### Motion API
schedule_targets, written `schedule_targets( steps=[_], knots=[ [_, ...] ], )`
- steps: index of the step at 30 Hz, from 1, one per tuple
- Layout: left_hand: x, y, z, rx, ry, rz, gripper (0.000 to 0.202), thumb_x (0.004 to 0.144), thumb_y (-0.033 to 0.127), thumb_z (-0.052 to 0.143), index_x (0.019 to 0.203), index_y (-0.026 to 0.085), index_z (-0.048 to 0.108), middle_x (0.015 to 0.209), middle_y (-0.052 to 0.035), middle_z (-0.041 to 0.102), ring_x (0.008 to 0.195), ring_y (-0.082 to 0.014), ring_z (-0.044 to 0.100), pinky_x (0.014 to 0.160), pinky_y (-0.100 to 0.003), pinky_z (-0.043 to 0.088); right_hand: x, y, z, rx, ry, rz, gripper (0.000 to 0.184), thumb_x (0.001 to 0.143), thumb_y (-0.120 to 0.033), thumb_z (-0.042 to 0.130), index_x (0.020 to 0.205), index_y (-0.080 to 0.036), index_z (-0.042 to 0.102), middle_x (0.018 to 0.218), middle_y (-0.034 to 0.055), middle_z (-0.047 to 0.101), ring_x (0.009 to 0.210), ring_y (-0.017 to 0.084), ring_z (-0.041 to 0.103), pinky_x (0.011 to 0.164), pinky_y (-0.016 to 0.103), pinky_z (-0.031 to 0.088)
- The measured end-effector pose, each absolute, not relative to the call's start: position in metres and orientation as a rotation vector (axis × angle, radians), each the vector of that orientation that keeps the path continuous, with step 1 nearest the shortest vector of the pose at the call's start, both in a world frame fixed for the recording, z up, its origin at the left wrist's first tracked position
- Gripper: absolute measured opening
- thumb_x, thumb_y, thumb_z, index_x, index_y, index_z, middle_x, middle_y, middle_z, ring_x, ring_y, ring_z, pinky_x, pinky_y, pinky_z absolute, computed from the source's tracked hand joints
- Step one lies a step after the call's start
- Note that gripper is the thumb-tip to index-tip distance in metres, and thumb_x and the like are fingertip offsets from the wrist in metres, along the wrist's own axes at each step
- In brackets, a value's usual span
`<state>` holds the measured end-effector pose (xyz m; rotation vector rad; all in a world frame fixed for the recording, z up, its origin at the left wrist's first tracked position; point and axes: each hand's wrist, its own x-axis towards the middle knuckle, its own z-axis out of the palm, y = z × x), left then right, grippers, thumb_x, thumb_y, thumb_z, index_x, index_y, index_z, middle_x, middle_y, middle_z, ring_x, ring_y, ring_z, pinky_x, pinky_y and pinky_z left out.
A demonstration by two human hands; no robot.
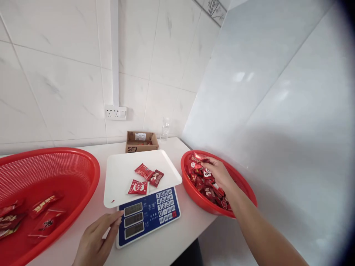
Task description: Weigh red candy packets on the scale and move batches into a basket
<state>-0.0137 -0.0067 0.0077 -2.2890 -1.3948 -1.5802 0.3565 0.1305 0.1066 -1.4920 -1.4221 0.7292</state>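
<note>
My right hand (217, 170) reaches into the red basket (194, 195) on the right, its fingers pinched on a shiny red snack packet (195, 158). Many similar packets lie heaped beneath it. Beside the display of the blue and white weighing scale (149, 214), my left hand (97, 238) has its index finger and thumb stretched out and apart, with nothing seen between them. The fingertips are at the scale's left edge. On the scale's white tray (119, 173) lie three red packets (138, 187). The display digits are faint.
At the left stands a larger red basket (93, 170) with several packets in it. An open cardboard box (142, 147) and a clear plastic bottle (165, 129) stand by the wall. The white table (155, 251) ends at the front right; a wall closes off the right side.
</note>
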Motion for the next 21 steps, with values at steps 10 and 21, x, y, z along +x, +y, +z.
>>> schedule_targets(
  steps=[10, 21],
  knots=[
    [-0.003, -0.02, 0.015, -2.92, -1.975, -2.532, 0.059, 0.079, 0.059, 0.055, 0.13, 0.032, 0.045, 0.128, -0.0107, 0.054, 0.095, -0.0225, 0.063, 0.069, -0.032, 0.056, 0.237, 0.047, 0.092, -1.087, -1.372, 1.484, 0.019, 0.058, -0.024, 0.072, 0.075, -0.02, 0.065, 0.065, -0.0038, 0.063, 0.051, 0.009, 0.053, 0.048, 0.021, 0.043],
    [0.012, -0.015, 0.004, -2.376, -2.443, -2.963, 0.057, 0.075, 0.063, 0.057, 0.102, 0.013, 0.062, 0.063, -0.0015, 0.057, 0.054, -0.0125, 0.051, 0.044, -0.024, 0.045, 0.182, 0.024, 0.07, -1.086, -1.809, 1.417, 0.021, 0.076, -0.027, 0.059, 0.096, -0.022, 0.064, 0.074, -0.0014, 0.061, 0.056, 0.009, 0.052, 0.051, 0.021, 0.045]
  ],
)
